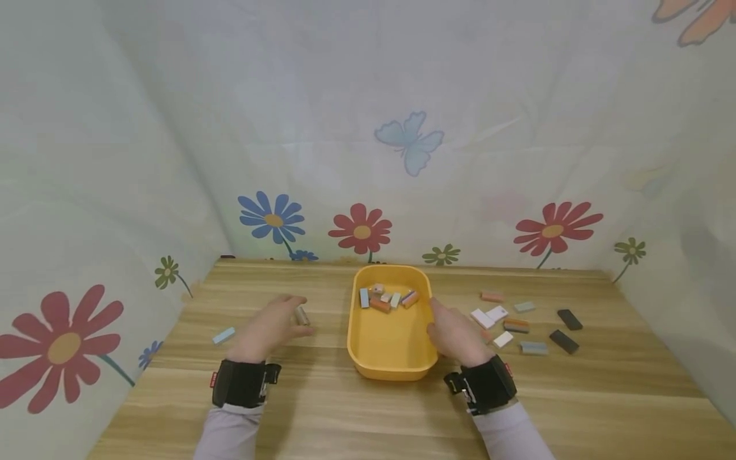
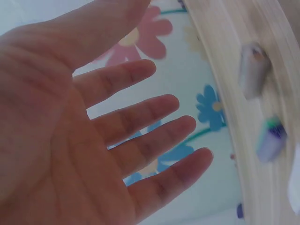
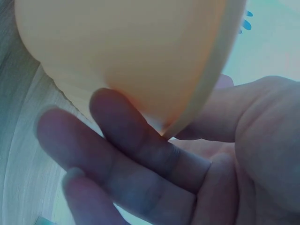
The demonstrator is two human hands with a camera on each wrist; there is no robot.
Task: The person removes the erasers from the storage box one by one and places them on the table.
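Yellow bin (image 1: 393,342) — pinched at the rim by right hand (image 1: 459,332); near left hand (image 1: 268,330), fingers apart — small block (image 1: 301,315), probably grey.

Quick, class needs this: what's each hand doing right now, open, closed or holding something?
Left hand: open, holding nothing, near a small greyish block.
Right hand: closed on the yellow bin, gripping its rim.

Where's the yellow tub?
In the head view, the yellow tub stands centrally on the table, between the left hand and the right hand, which holds its rim.
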